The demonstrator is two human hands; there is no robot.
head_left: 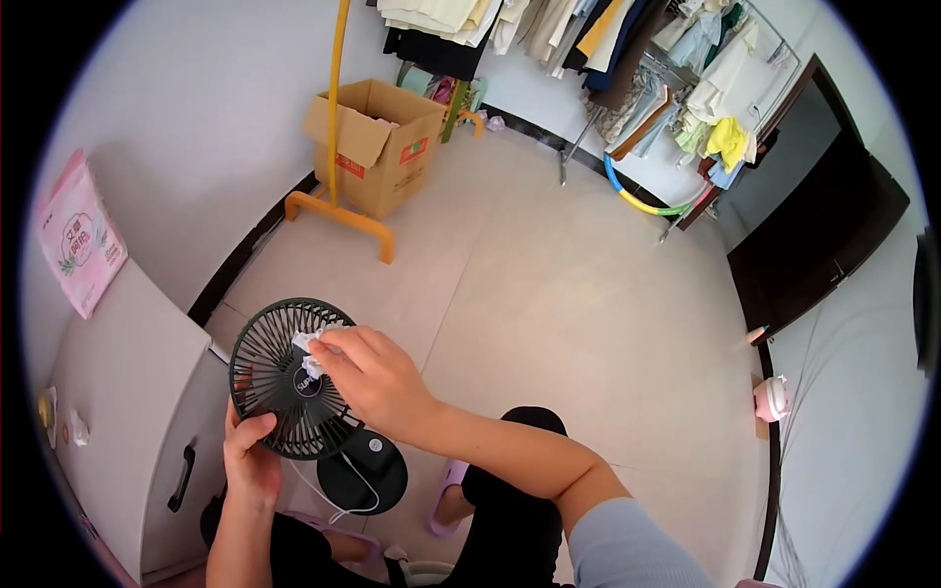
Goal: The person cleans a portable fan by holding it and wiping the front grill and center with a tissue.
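Note:
A dark green desk fan (286,416) with a round slatted grille is held up in front of me. My left hand (250,459) grips its lower left rim, thumb on the front and the other fingers mostly hidden behind. In my right hand (380,390) is a crumpled white tissue (306,340), pinched between the fingertips against the front of the grille, just above the hub label. Below the grille is the fan's round dark base (338,487), with a white cable (365,479) lying across it.
At left stands a white cabinet (123,377) with a black handle (181,478); a pink package (83,235) and a crumpled tissue (79,427) are on top. Ahead are a cardboard box (392,171), an orange stand (338,223) and clothes racks (566,157). A dark door (818,245) is at right.

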